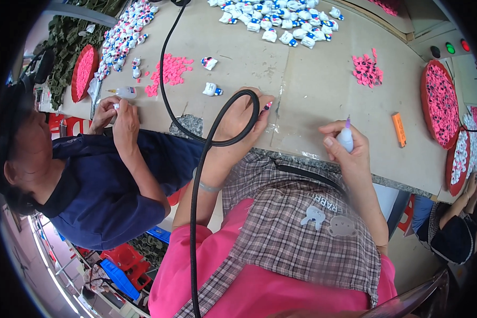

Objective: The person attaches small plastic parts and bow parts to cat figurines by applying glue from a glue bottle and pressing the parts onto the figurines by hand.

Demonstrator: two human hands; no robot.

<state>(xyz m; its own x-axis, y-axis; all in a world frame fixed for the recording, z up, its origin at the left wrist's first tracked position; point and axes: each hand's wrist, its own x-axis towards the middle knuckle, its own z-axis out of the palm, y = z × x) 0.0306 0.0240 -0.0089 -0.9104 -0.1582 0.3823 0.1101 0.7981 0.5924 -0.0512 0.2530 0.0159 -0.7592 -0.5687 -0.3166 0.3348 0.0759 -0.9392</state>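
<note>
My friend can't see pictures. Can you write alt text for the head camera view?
A person's right hand holds a small white glue bottle, the left hand pinches a tiny piece, over a cardboard-topped table strewn with white figurines and pink pieces.

Matt brown cardboard over the desk, scuffed and stained. Smooth white plastic on the small glue bottle in the right hand; glossy black rubber cable. Soft woven checked cloth apron.
</note>
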